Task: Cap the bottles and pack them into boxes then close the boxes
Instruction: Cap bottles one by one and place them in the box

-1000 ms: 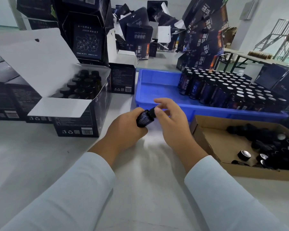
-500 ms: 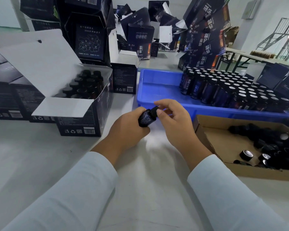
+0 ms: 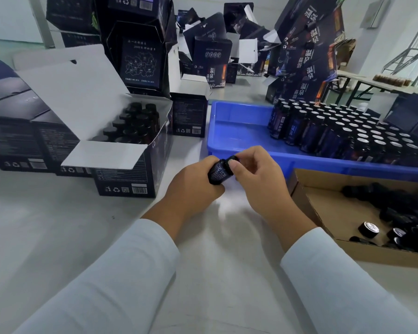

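My left hand [image 3: 193,184] grips a small dark bottle [image 3: 218,171] tilted up to the right, over the white table. My right hand [image 3: 256,174] pinches the black cap [image 3: 232,160] on the bottle's neck with thumb and fingers. An open dark box [image 3: 130,169] with white flaps stands to the left, with several capped bottles [image 3: 135,124] inside. A blue tray [image 3: 237,131] behind my hands holds several uncapped bottles [image 3: 336,131] on its right side. A cardboard box [image 3: 323,208] at the right holds loose black caps [image 3: 368,229].
Closed dark boxes [image 3: 17,141] line the left edge. Stacks of open and folded dark boxes [image 3: 140,51] fill the back of the table, with more piled at the back right [image 3: 309,56]. A small dark box [image 3: 190,116] stands beside the tray.
My right fingers have shifted round the cap on the bottle. Both hands and the bottle stay in about the same place.
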